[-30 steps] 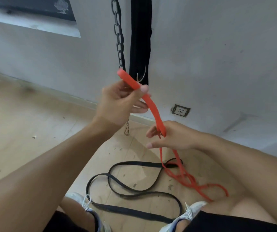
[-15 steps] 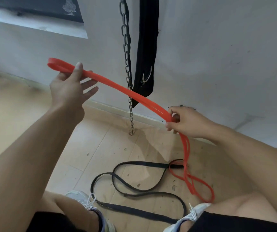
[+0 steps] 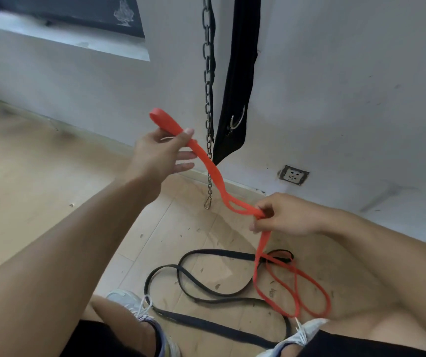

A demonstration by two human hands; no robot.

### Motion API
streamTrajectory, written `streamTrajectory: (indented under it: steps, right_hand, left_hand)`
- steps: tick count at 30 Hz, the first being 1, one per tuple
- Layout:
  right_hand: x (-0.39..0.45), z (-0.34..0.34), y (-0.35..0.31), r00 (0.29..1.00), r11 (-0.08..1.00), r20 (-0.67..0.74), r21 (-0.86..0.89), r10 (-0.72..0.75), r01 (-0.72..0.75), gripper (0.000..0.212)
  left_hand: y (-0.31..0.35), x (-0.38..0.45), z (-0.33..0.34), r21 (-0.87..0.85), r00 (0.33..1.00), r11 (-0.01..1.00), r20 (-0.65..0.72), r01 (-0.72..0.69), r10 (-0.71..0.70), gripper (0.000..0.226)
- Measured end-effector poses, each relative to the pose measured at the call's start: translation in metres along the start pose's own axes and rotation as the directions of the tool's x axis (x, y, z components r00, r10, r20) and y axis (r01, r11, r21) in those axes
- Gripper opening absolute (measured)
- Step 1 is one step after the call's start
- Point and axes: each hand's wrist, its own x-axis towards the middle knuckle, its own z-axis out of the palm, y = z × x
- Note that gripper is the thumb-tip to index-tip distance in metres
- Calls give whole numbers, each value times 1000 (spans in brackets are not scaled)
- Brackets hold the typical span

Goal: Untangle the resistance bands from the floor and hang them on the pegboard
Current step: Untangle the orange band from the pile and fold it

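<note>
A: Change against the frame half a second back?

B: The left hand (image 3: 159, 153) has come in from the upper left toward frame centre. The orange band (image 3: 208, 167) between the hands, then a long taut line, now sags in an S-curve. The right hand (image 3: 282, 217) sits lower, right of centre.

A: Appearance of the band?

B: Flat, bright orange, doubled. Its looped end sticks up past the left thumb. Just left of the right hand the two layers part into a small opening. Below that hand it drops to the floor (image 3: 52, 202) and lies in two or three overlapping loops at lower right, crossing the end of the black band (image 3: 206, 297). The black band lies coiled on the floor, bottom centre, between the shoes (image 3: 134, 305).

A: Hand poses?

B: Left: forearm raised from lower left, thumb pressed on top of the band against the index finger, remaining fingers loosely extended below, apart. Right: fingertips (image 3: 264, 211) bunched, pinching the band; the lower fingers curl under.

A: Background?

B: A chain (image 3: 208, 81) and a black strap (image 3: 240, 81) hang against the white wall, upper centre.
</note>
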Motion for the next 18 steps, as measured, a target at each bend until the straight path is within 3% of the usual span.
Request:
streamTrajectory:
  steps: [1, 3, 5, 6, 8, 10, 13, 16, 18]
  right_hand:
    - [-1, 3, -3, 1000, 999, 21, 36, -23, 22, 25]
    - [-6, 6, -10, 998, 993, 12, 98, -62, 60, 23]
    - [-10, 6, -16, 995, 991, -59, 97, -84, 89, 23]
    - [-12, 5, -18, 991, 990, -100, 94, -91, 100, 22]
    - [-14, 4, -21, 982, 984, -156, 127, -106, 127, 23]
    - [-16, 2, -23, 979, 975, -163, 163, -124, 150, 23]
    - [-17, -1, -24, 983, 965, -113, 205, -142, 163, 30]
    - [-19, -5, -25, 972, 949, -153, 237, -177, 210, 41]
    - [-22, -9, -27, 967, 925, -179, 302, -183, 231, 40]
  left_hand:
    - [-1, 1, 2, 17, 1000, 1000, 18, 8, -8, 31]
    - [-6, 3, 2, 73, 997, 996, 40, 58, -61, 67]
    - [-14, 8, 1, 183, 992, 976, 17, 117, -122, 104]
    - [-17, 10, 2, 266, 993, 958, 1, 112, -116, 111]
    - [-22, 4, 6, 493, 999, 870, 40, 8, -32, 105]
    - [-25, -8, 14, 609, 982, 781, 189, -138, 27, 81]
    - [-27, -25, 28, 558, 883, 814, 450, -161, -134, 54]
    - [-32, -34, 33, 553, 743, 798, 634, -242, -214, 64]
    - [-34, -35, 32, 578, 701, 763, 671, -291, -240, 65]
